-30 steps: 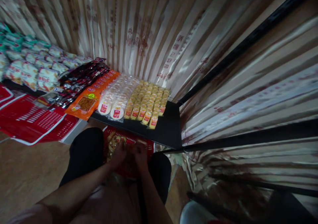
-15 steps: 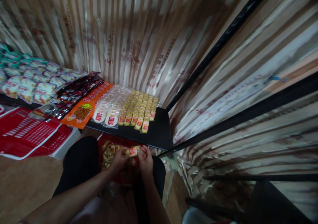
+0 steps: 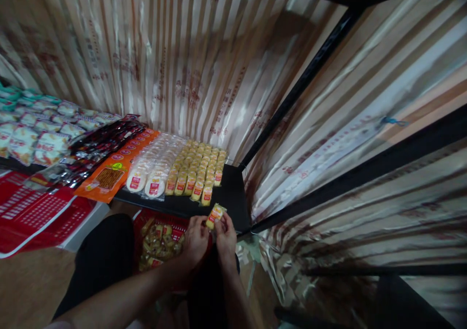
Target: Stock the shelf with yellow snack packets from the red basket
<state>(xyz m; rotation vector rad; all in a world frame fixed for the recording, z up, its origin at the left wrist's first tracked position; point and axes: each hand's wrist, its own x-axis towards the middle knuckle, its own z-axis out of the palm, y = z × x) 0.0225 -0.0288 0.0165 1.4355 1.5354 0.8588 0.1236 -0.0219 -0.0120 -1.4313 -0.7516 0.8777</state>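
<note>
A small yellow snack packet with a red-and-white label is held tilted at the front edge of the black shelf. My right hand pinches its right side. The fingers of my left hand are closed at its lower left corner. Just beyond, matching yellow packets stand in tight rows on the shelf. Below my hands, a red basket between my knees holds loose yellow packets, partly hidden by my left forearm.
Left of the yellow rows lie clear-wrapped round white crackers, an orange snack bag, dark shiny packets and white bags. A red perforated basket sits at left. Black frame bars and striped sheeting enclose the shelf.
Both hands have moved from above the basket up and right toward the shelf edge, carrying the packet, which has turned more upright. More of the basket's contents shows. The view has shifted slightly.
</note>
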